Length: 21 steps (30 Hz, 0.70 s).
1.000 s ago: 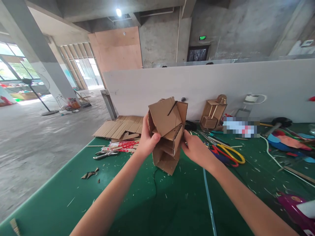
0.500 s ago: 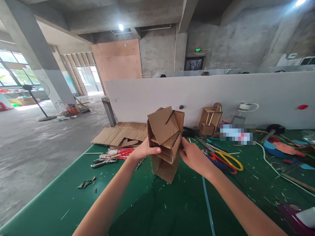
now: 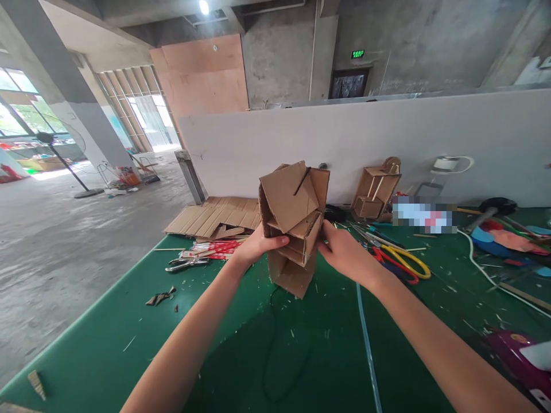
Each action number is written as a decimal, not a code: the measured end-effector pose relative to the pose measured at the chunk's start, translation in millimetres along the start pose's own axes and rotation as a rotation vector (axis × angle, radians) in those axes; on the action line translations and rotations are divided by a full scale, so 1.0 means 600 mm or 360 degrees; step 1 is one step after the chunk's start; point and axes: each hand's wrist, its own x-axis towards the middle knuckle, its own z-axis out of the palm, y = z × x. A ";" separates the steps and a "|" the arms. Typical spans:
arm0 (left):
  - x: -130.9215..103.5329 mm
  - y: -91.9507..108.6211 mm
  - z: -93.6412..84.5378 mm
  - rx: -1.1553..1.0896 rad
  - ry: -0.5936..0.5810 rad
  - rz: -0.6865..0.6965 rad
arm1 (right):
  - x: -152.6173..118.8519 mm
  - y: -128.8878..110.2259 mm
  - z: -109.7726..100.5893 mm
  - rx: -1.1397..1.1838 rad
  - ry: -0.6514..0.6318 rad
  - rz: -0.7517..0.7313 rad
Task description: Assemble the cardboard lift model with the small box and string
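Note:
A brown cardboard box structure (image 3: 289,201) stands upright in the middle, with a slanted top panel that carries a dark slit or line. Under its upper part is a lower section (image 3: 293,275) with an open front. My left hand (image 3: 260,244) grips the left side, thumb laid across the front edge. On the opposite side my right hand (image 3: 340,244) is closed against the right wall, its fingertips partly hidden. Whether the structure rests on the green table (image 3: 232,355) or is held just above it, I cannot tell.
Flat cardboard sheets (image 3: 215,215) and metal pliers (image 3: 187,264) lie to the left, near cardboard scraps (image 3: 161,297). At right are yellow-and-red-handled tools (image 3: 407,261), another cardboard construction (image 3: 375,186), a white cable (image 3: 476,264) and a purple device (image 3: 514,355). A white partition (image 3: 241,149) stands behind.
The camera view has dipped, so the table and its things appear higher in the picture. Both hands keep the same hold on the cardboard structure, which shows little change in pose.

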 end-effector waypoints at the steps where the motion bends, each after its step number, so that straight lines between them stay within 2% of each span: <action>1: 0.000 0.000 0.001 -0.0002 0.0006 0.0009 | 0.000 0.002 -0.001 0.0013 -0.0004 -0.0006; 10: 0.001 -0.001 0.003 0.0024 0.0033 0.0027 | -0.007 0.009 -0.023 0.0087 -0.0213 -0.0044; 15: 0.002 0.001 0.003 0.0029 0.0002 0.0035 | -0.027 0.008 -0.055 -0.0227 -0.0378 -0.0045; 18: 0.003 0.002 0.004 0.0012 0.0010 0.0044 | -0.048 -0.007 -0.091 -0.0443 -0.0286 0.0057; 21: 0.003 0.005 0.007 -0.0021 0.0021 0.0064 | -0.074 -0.035 -0.134 -0.0581 0.0000 0.0193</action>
